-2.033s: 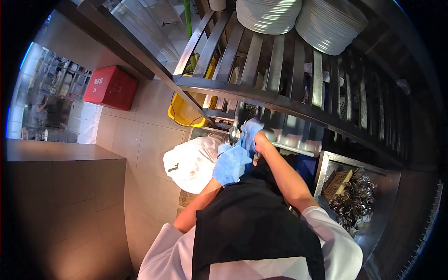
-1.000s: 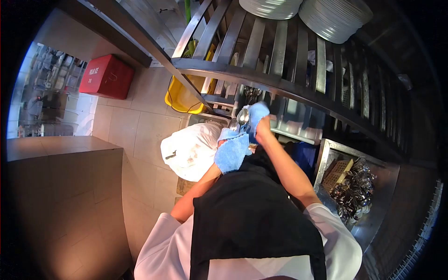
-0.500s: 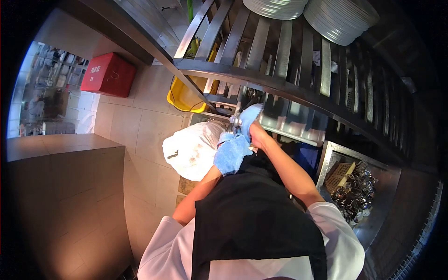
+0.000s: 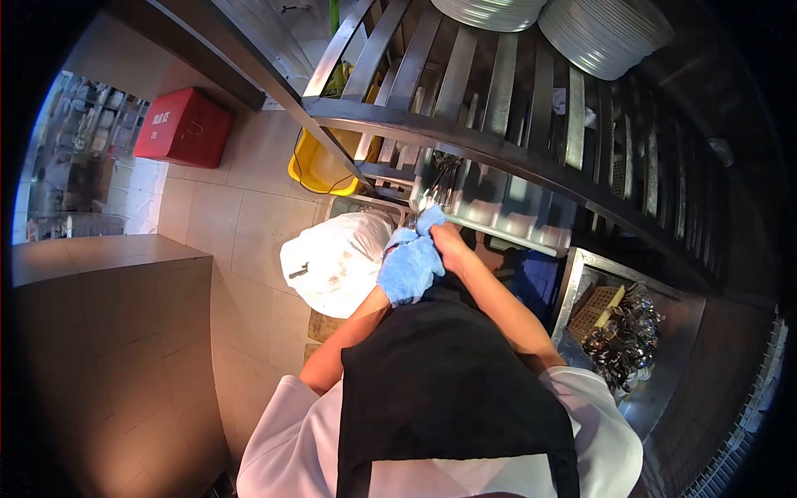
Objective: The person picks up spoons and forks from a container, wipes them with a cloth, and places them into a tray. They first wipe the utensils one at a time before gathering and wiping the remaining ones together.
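A blue cloth (image 4: 410, 267) is bunched up in front of the black apron. My left hand is hidden beneath it; only the wrist and forearm show. My right hand (image 4: 449, 246) is closed on the cloth's upper right part. Shiny metal ends, too small to make out, poke out above the cloth. Just beyond, a white compartment tray (image 4: 498, 217) holds dark-looking cutlery (image 4: 445, 176) in its left section. A white bag (image 4: 339, 264) lies left of the cloth.
A slatted metal shelf (image 4: 465, 137) with stacked white plates (image 4: 604, 35) spans the upper right. At the right, a metal basin (image 4: 573, 286) contains a yellow basket (image 4: 598, 312) and piled cutlery (image 4: 628, 336). A yellow tub (image 4: 320, 173) and red box (image 4: 183, 129) stand at upper left.
The raised cloth end at my right hand has come down and drawn in closer to the rest. More of the tray's cutlery shows. The view has shifted slightly.
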A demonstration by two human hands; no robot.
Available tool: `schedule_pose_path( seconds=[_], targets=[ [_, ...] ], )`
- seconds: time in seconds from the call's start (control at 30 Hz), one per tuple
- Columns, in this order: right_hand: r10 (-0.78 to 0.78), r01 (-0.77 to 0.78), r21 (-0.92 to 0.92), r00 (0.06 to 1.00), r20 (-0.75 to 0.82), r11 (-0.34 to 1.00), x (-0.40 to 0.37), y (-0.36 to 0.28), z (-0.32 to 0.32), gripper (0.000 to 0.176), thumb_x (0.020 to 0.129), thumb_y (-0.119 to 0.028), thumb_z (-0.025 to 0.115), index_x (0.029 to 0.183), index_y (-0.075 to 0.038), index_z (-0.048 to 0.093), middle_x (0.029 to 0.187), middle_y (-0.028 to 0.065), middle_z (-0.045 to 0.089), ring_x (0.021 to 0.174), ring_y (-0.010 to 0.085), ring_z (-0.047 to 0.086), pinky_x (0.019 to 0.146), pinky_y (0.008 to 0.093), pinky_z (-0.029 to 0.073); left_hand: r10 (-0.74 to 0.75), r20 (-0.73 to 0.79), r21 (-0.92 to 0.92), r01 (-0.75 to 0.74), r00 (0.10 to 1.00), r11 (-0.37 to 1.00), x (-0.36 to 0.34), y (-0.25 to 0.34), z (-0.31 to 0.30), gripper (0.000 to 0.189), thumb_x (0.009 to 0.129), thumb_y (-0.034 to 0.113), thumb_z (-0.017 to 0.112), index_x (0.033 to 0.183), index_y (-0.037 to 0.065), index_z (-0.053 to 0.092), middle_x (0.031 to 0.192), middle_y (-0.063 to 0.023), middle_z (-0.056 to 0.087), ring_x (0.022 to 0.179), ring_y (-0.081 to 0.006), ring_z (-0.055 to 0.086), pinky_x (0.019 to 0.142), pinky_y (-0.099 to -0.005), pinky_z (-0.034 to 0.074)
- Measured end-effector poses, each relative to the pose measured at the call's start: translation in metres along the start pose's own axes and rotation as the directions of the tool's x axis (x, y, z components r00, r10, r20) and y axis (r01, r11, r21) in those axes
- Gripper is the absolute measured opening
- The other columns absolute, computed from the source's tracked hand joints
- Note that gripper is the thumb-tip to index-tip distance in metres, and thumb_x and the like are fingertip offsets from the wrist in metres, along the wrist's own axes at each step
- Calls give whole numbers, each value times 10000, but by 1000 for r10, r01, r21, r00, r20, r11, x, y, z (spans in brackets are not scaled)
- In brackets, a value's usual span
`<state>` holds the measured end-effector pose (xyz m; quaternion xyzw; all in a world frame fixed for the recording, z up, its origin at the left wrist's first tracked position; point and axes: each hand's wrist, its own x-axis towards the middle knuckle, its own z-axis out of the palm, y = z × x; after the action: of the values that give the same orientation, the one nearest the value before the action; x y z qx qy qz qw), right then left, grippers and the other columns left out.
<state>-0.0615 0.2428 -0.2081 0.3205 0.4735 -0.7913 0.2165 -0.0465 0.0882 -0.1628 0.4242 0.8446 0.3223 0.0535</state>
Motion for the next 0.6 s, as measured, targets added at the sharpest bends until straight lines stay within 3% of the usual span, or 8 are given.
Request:
schedule_pose_path(
  seconds=[0.1, 0.17, 0.2, 0.3, 0.37, 0.4, 0.5, 0.6],
  targets=[
    [8, -30, 216, 995, 100, 976, 50, -23, -21, 276, 1010, -134, 456, 1152, -31, 669, 1076, 117, 713, 949, 268, 696, 898, 428, 573, 119, 114, 167, -137, 986, 976, 18, 20, -29, 181, 852, 245, 685, 907, 76, 719, 911, -143, 703, 802, -328, 676, 766, -430, 532],
    [18, -17, 226, 1000, -5, 974, 53, -38, -30, 300, 1016, -136, 431, 1150, -34, 679, 1076, 132, 729, 912, 286, 716, 880, 458, 591, -158, 109, -21, 162, 981, 987, 20, 22, -31, 196, 842, 265, 703, 871, 72, 709, 962, -158, 692, 827, -338, 676, 792, -439, 526],
    [18, -28, 248, 999, 42, 968, 54, -33, -35, 295, 1020, -140, 446, 1174, -32, 673, 1091, 123, 729, 925, 274, 717, 886, 445, 591, -157, 109, -17, 160, 982, 987, 19, 21, -31, 196, 842, 265, 703, 871, 72, 709, 962, -158, 692, 827, -338, 676, 792, -439, 526],
    [15, -38, 196, 993, 116, 980, 30, -16, -39, 287, 1020, -138, 484, 1216, -30, 664, 1126, 106, 723, 957, 242, 717, 896, 414, 593, -23, -186, 14, 26, 982, 1000, 17, 16, -26, 134, 805, 218, 704, 779, 86, 693, 887, -118, 690, 816, -335, 673, 750, -431, 479],
    [34, -52, 122, 989, 142, 991, 1, -23, -27, 286, 1017, -131, 506, 1235, -29, 661, 1147, 98, 717, 976, 222, 716, 900, 396, 593, -364, -106, -99, 355, 925, 930, 20, 35, -40, 149, 830, 219, 688, 803, 72, 688, 881, -146, 693, 808, -366, 681, 750, -452, 500],
    [39, -70, 136, 976, 213, 988, -15, -29, -17, 285, 1007, -111, 527, 1242, -26, 664, 1145, 93, 719, 985, 204, 714, 882, 375, 595, -369, -72, -96, 362, 927, 927, 22, 36, -45, 149, 832, 220, 687, 814, 72, 687, 883, -148, 694, 812, -368, 683, 751, -454, 503],
    [-75, 65, 44, 948, 308, 997, -38, -35, 0, 248, 984, -73, 574, 1184, -8, 704, 1070, 82, 739, 939, 181, 718, 818, 335, 592, -170, 61, 1, 171, 984, 985, 33, 36, -55, 151, 840, 223, 684, 847, 72, 683, 889, -155, 695, 826, -374, 687, 754, -460, 513],
    [-222, 235, -293, 972, 75, 927, -15, -38, -9, 224, 913, -28, 567, 1040, 24, 745, 889, 62, 733, 787, 172, 691, 705, 323, 540, -37, 176, 100, 20, 984, 995, 40, 44, -64, 158, 847, 226, 682, 879, 71, 679, 895, -162, 697, 839, -380, 692, 756, -466, 523]
  ],
)
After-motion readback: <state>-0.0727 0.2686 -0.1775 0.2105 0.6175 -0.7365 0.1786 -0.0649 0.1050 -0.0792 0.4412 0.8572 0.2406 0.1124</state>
